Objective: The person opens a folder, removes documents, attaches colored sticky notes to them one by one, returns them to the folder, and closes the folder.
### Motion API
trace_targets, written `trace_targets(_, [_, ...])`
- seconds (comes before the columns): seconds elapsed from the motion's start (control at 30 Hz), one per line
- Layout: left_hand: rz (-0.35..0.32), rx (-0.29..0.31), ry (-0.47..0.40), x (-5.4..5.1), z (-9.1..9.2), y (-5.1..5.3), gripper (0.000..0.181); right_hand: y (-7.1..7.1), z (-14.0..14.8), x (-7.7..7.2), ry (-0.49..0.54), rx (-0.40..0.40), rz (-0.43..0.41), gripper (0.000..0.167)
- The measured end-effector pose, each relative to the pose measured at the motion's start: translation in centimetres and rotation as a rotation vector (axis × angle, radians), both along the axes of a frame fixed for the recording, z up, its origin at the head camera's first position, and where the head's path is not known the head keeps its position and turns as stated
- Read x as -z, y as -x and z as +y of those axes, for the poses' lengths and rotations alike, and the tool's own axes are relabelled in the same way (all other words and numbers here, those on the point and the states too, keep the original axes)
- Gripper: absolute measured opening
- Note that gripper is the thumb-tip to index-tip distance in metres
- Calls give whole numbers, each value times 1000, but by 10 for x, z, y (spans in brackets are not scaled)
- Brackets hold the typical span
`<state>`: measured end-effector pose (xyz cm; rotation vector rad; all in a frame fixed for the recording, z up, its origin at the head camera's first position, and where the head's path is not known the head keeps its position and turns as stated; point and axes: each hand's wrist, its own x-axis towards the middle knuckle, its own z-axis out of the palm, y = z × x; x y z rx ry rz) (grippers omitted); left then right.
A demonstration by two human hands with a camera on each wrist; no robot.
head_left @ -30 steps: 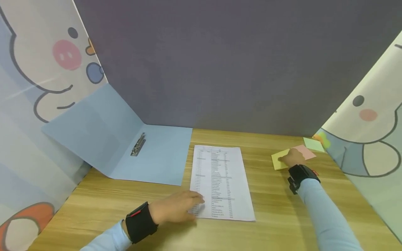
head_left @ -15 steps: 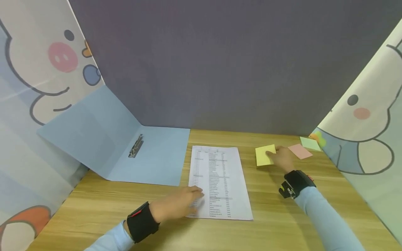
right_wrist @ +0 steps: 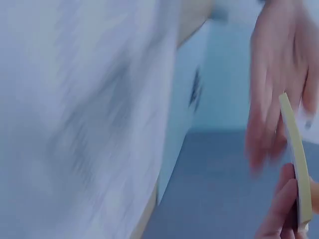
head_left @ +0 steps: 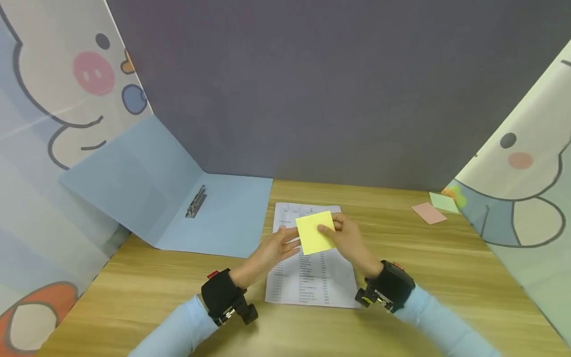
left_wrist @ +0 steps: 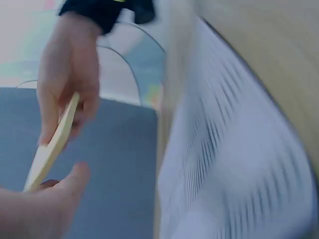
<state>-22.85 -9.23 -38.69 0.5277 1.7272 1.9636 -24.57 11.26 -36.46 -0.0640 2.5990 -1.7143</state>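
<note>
**Yellow sticky-note pad held up above the paper, pinched by the right hand**

Head view: the right thumb lies on the pad's face, fingers behind. The left hand has its fingers extended at the pad's opposite edge. Beneath are printed sheets on the tabletop; a blue folder stands open, no paper under its metal clip. Pink and green sticky notes lie to the right, untouched.

Left wrist view: the pad is off the tabletop, its thick edge showing; I judge the pick-up done.

Right wrist view: the left fingers are straight and blurred; contact with the pad cannot be told. No sheet is seen parted from it, so using the notes apparently remains.
</note>
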Motion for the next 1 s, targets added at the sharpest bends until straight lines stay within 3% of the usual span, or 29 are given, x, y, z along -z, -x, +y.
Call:
trace_targets(0.07, [-124, 6, -161, -3, 7, 2, 64, -6, -12, 0, 52, -11, -31, 29])
trace_targets(0.13, [-208, 9, -278, -5, 13, 3, 64, -11, -22, 0, 97, -10, -66, 28])
trace_targets(0.27, [-285, -8, -407, -5, 19, 1, 62, -17, -33, 3, 138, -7, -94, 34])
trace_targets(0.43, [-359, 35, -539, -3, 19, -2, 57, -21, -40, 7, 4, -29, -3, 45])
trace_targets(0.67, [-395, 49, -558, 1, 18, -5, 52, -24, -39, 10, -198, -54, 114, 81])
trace_targets(0.9, [-379, 47, -536, 5, 17, -4, 62, -23, -40, 13, -241, -57, 115, 84])
trace_targets(1.0, [-373, 48, -524, 6, 16, -4, 64, -24, -41, 16, -273, -59, 191, 88])
